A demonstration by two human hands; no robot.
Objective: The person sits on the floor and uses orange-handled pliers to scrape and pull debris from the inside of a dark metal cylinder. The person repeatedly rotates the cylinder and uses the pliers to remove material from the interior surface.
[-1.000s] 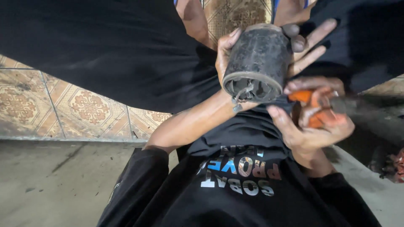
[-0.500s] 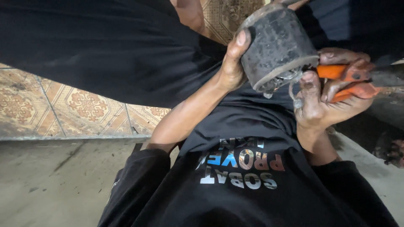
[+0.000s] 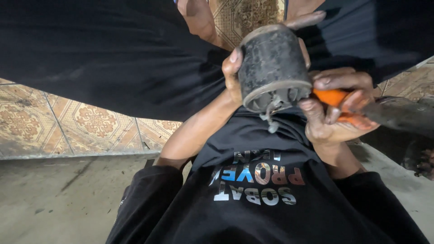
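Hands grip firmly: left hand (image 3: 235, 77) clasps dark cylinder (image 3: 271, 68), right hand (image 3: 332, 113) squeezes orange-handled pliers (image 3: 343, 101).

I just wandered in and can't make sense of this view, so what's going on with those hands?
A person in a black shirt is working close to their chest with both bare hands. The left hand grips a grimy dark cylinder, a metal-rimmed rubbery part, its open end tilted toward the camera. The right hand holds an orange-handled tool right beside the cylinder's rim, where a small ragged piece hangs down. The tool's tip is hidden. Patterned floor tiles and a concrete floor lie below.
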